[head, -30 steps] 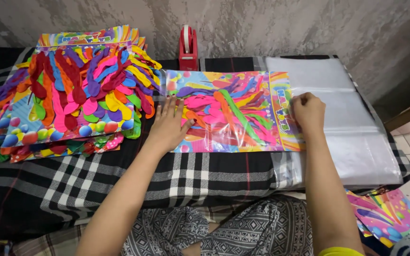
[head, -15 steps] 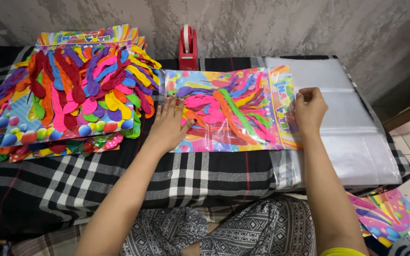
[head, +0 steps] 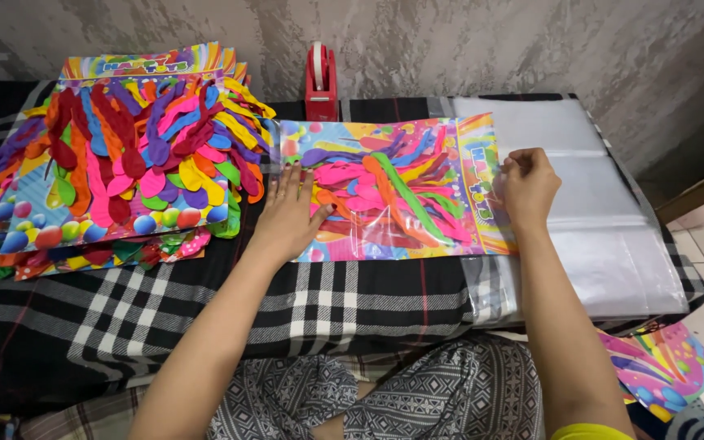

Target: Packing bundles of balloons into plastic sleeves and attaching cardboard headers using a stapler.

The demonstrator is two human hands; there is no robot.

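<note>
- At the centre of the frame I see a flat card of bright, many-coloured balloons inside a clear plastic sleeve (head: 393,191), lying on a black-and-white checked cloth (head: 327,301).
- The card is rectangular with a rainbow-striped border along its right edge; pink, green, orange and purple balloons fan across it under glossy plastic.
- My left hand (head: 291,216) rests flat on the card's left end, fingers (head: 287,183) spread wide, gripping nothing.
- My right hand (head: 527,187) is at the card's right edge, fingers narrowed into a pinch on the sleeve's edge.
- A stack of clear plastic sleeves (head: 596,228) lies to the right, partly under the card.
- A pile of similar balloon cards (head: 116,163) fills the upper left.
- A red tape dispenser (head: 320,81) stands at top centre.
</note>
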